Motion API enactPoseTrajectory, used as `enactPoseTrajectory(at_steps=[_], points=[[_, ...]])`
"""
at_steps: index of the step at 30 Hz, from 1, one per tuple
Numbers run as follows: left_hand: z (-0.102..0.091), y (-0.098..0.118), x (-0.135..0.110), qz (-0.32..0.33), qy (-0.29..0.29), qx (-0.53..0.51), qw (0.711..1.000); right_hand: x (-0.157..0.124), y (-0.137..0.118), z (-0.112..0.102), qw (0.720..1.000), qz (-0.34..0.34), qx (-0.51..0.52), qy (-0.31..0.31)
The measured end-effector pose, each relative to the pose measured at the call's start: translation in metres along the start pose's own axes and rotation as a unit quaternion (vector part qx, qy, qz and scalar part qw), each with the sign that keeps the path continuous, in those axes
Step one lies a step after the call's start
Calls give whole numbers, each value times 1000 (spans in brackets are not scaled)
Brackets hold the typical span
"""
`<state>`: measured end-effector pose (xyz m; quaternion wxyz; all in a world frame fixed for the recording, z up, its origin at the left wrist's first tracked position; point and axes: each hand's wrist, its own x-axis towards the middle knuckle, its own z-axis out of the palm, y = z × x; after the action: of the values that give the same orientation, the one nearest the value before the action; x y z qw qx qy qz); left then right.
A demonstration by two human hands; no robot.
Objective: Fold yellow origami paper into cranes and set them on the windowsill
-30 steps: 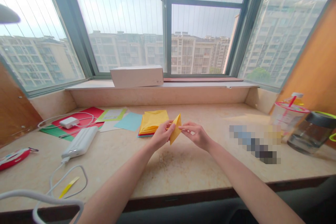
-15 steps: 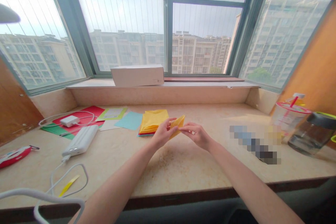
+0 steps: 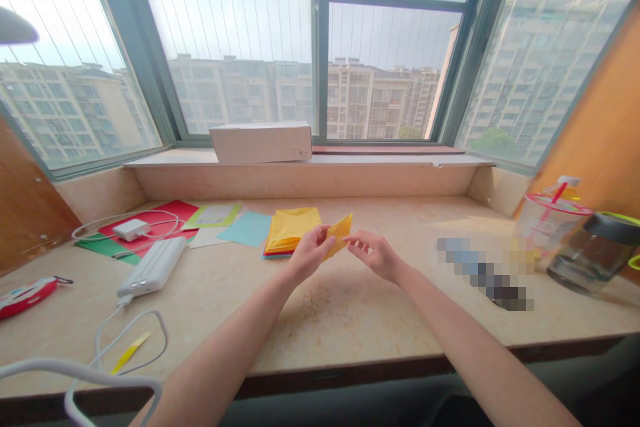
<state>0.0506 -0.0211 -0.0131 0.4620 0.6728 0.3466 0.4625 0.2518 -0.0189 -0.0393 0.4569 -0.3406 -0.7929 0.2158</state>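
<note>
My left hand [image 3: 309,252] pinches a small folded piece of yellow paper [image 3: 340,231] just above the marble desk [image 3: 350,320]. My right hand [image 3: 376,255] is right beside the paper with its fingertips at the paper's right edge; whether they grip it I cannot tell. Directly behind the hands lies a stack of yellow paper sheets [image 3: 291,228] with other coloured sheets under it.
Red, green and light blue sheets [image 3: 165,217] lie at the back left under a white charger [image 3: 131,229] and cable. A white power bank [image 3: 153,267] sits left of centre. A clear cup with a red lid [image 3: 547,220] and a jar [image 3: 590,253] stand at the right. A white box [image 3: 261,142] rests on the sill.
The folded yellow paper was turned from hanging point-down to lying flatter and tilted up to the right. My right fingers have loosened slightly at its edge.
</note>
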Motion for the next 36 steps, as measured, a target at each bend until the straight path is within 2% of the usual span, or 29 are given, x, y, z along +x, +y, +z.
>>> enactPoseTrajectory(at_steps=[5, 10, 15, 19, 26, 36], points=[[-2, 0, 0, -10, -14, 36, 999, 0, 3, 0, 1000, 11, -3, -18], [-2, -2, -1, -19, -16, 29, 999, -1, 5, 1, 999, 34, 18, -34], [0, -6, 0, -9, -9, 4, 1000, -1, 5, 0, 999, 8, 37, -33], [0, -7, 0, -11, -17, -20, 1000, -1, 4, 0, 1000, 6, 17, -13], [1, -4, -2, -12, -51, -36, 998, -1, 4, 0, 998, 48, -7, 36], [6, -5, -3, -4, -68, 11, 998, 1, -10, 5, 996, 64, 33, 54]])
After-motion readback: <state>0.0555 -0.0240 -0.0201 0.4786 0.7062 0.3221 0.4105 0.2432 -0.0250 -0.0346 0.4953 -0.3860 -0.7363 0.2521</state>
